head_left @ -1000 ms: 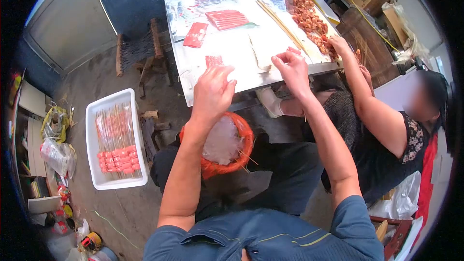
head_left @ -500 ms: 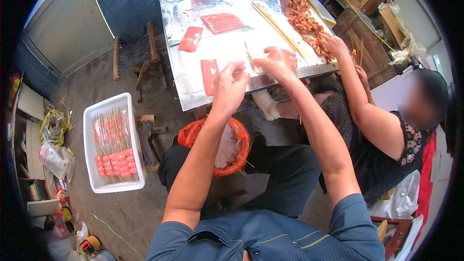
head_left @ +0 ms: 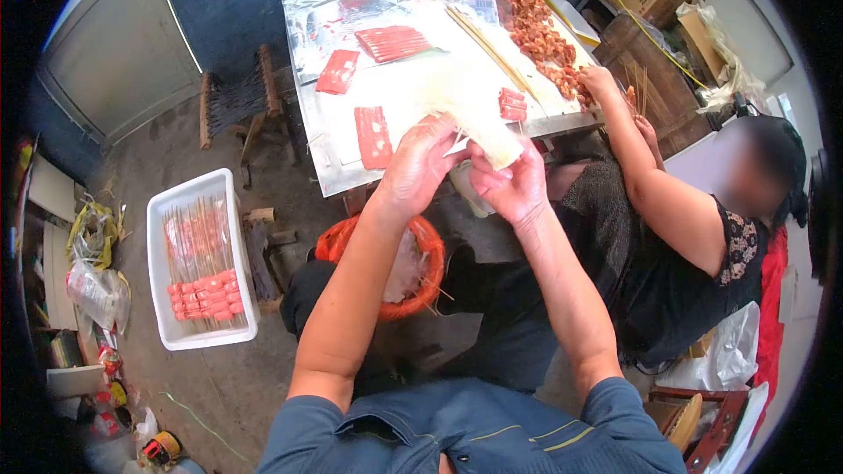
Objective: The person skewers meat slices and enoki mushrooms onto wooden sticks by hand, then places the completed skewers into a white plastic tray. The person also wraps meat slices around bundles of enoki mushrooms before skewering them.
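Above the table's near edge, both hands hold a pale cream bundle (head_left: 490,138), which looks like enoki mushrooms, widening toward the table. My right hand (head_left: 514,180) is closed around its narrow lower end. My left hand (head_left: 420,158) has its fingers closed against the bundle's left side; its exact grip is partly hidden. Left of the hands lies a flat red meat-like sheet (head_left: 374,138) on the white board (head_left: 338,118). Another red sheet (head_left: 338,72) and a row of red strips (head_left: 392,43) lie farther back. Small red rolls (head_left: 512,104) sit to the right.
A white tub (head_left: 156,274) of skewers (head_left: 205,250) stands on the floor at left. An orange-lined bucket (head_left: 435,254) is below my arms. At right, a co-worker's hand (head_left: 600,83) touches meat chunks (head_left: 544,35). Bare sticks (head_left: 492,48) lie on the table.
Both hands have come closer together, and the right hand has drawn back toward me with the pale bundle. The red rolls on the right are now uncovered.
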Motion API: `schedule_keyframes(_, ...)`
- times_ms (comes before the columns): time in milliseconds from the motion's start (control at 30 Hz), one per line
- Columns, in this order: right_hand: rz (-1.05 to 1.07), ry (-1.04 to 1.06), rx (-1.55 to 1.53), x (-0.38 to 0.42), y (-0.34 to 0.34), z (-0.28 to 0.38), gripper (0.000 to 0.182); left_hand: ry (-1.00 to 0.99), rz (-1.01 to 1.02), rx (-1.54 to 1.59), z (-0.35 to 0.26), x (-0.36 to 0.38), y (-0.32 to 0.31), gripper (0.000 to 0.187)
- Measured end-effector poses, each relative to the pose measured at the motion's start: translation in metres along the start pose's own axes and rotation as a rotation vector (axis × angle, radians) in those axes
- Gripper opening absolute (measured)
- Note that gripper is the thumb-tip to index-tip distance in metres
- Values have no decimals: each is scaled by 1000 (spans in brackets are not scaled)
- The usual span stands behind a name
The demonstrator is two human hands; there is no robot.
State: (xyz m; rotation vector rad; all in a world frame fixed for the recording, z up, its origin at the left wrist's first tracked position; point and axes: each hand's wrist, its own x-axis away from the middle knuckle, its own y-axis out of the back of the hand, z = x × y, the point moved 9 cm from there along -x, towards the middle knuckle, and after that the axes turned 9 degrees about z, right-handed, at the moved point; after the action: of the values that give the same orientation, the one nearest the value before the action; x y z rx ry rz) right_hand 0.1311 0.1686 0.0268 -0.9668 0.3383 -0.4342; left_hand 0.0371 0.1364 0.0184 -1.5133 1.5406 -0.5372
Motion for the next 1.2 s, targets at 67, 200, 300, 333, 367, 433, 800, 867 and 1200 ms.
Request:
schedule_keyframes(67, -32, -30, -65, 8, 0, -14, 39, 14, 153, 83, 3, 1, -8, 35)
schedule_keyframes(200, -92, -155, 223, 20, 11, -27, 36, -6, 101, -62, -5, 8, -13, 33)
schedule_keyframes(300, -277, -130, 667, 35, 19, -16, 29, 36, 22, -84, -5, 13, 0, 39)
schedule_keyframes(333, -387, -69, 983, 41, 22, -2, 27, 37, 21, -84, -5, 14, 4, 39)
schedule_keyframes(367, -456, 51, 988, 47, 21, 8, 21, 46, 9, -101, -2, 14, 10, 38)
schedule_keyframes(433, -440, 120, 1057, 51, 15, 15, 19, 59, -3, -114, 0, 15, 12, 37)
schedule_keyframes(800, -381, 289, 1668, 53, -34, 10, 19, 97, -18, -6, 6, 30, 5, 37)
schedule_keyframes(867, -421, 239, 1492, 54, -16, 13, 16, 94, 25, -4, 7, 30, 8, 36)
schedule_keyframes(1200, -375, 84, 969, 56, 4, 5, 9, 249, 99, -368, 11, 43, 8, 48)
